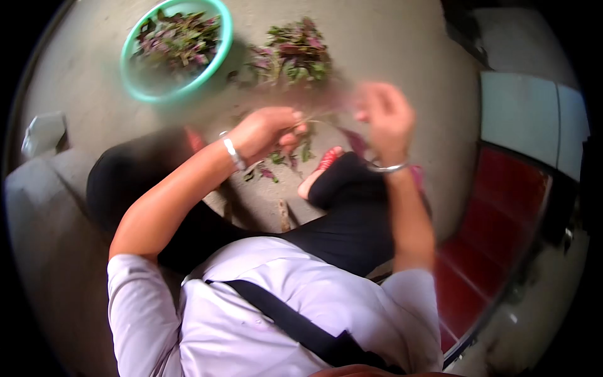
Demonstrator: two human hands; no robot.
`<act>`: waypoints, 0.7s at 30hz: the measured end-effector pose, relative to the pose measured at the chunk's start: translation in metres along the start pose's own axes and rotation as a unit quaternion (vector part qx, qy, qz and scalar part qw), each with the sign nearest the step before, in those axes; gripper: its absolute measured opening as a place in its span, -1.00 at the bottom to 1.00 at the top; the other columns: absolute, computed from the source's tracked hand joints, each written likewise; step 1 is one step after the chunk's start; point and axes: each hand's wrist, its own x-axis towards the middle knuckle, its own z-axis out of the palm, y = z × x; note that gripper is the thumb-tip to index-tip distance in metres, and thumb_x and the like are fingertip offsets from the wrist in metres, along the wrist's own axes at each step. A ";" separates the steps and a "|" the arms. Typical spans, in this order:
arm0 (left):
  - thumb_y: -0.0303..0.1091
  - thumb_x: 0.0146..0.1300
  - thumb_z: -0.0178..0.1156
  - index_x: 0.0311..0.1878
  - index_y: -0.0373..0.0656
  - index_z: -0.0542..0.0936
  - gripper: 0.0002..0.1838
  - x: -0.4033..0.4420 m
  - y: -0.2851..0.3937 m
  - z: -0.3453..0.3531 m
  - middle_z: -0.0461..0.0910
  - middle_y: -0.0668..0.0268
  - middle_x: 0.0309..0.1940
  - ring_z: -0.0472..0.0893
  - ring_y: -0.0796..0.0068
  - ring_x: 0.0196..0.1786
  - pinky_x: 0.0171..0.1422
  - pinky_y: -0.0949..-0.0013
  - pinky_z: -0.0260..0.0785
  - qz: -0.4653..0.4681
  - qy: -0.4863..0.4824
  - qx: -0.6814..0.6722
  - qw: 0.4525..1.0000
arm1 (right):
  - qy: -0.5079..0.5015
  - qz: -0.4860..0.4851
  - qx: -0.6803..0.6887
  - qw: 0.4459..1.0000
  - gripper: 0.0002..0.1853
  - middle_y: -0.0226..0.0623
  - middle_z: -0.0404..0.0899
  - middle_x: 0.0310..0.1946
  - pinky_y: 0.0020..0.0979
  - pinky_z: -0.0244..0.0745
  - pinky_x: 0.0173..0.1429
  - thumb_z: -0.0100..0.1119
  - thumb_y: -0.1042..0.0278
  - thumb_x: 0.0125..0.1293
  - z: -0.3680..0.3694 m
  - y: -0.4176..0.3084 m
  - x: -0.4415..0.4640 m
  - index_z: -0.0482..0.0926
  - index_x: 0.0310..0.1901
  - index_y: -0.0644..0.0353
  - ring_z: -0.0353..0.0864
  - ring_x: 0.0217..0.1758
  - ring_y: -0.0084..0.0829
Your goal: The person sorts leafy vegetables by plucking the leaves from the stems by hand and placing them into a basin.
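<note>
My left fingers (291, 117) pinch a stem (320, 115), probably steadying it; right fingers (384, 94), can't tell. Bowl (228, 36) handy, 11 o'clock.

Leaves (179, 41) in basin (227, 28); leaf pile (298, 53) right, on floor (383, 44).

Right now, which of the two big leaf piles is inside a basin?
The upper-left pile: the green rim of the basin rings it. The other pile, to its right, lies on the floor with no basin around it.
</note>
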 end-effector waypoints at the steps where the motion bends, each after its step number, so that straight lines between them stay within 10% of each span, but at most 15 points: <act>1: -0.31 0.25 -0.06 -0.38 -0.21 0.42 -0.82 0.000 -0.001 -0.005 0.29 0.44 -0.68 0.28 0.61 -0.58 -0.46 0.53 0.16 0.000 -0.012 0.022 1.000 | 0.045 -0.002 -0.003 0.999 -0.90 -0.39 0.54 -0.53 -0.70 0.34 -0.51 0.07 0.43 0.23 -0.009 0.003 0.006 0.52 -0.28 0.23 0.43 -0.60 -0.72; 8: -0.24 0.26 -0.04 -0.36 -0.17 0.52 -0.76 0.031 0.004 -0.072 0.43 0.42 -0.59 0.40 0.65 -0.51 -0.37 0.55 0.30 0.266 0.239 0.277 0.892 | -0.083 0.049 -0.122 0.988 -0.92 -0.38 0.54 -0.53 -0.65 0.35 -0.49 0.06 0.42 0.21 -0.020 0.029 0.003 0.53 -0.31 0.19 0.46 -0.58 -0.66; 15: -0.16 0.21 0.04 -0.39 -0.20 0.52 -0.72 0.005 0.090 -0.092 0.46 0.39 -0.61 0.41 0.62 -0.54 -0.45 0.53 0.26 0.316 0.458 0.135 0.820 | -0.429 -0.057 -0.314 0.845 -0.80 -0.20 0.52 -0.21 -0.31 0.37 -0.01 0.08 0.35 0.10 0.014 0.070 -0.044 0.54 -0.24 0.21 0.48 -0.12 -0.18; 21: -0.21 0.02 0.23 -0.16 -0.24 0.52 -0.64 0.005 0.114 -0.175 0.49 0.27 -0.34 0.41 0.46 -0.42 -0.29 0.48 0.29 0.194 0.561 0.146 0.792 | -0.469 0.080 -0.318 0.820 -0.76 -0.18 0.55 -0.22 -0.32 0.37 -0.01 0.06 0.28 0.13 0.023 0.096 -0.049 0.55 -0.21 0.19 0.52 -0.09 -0.26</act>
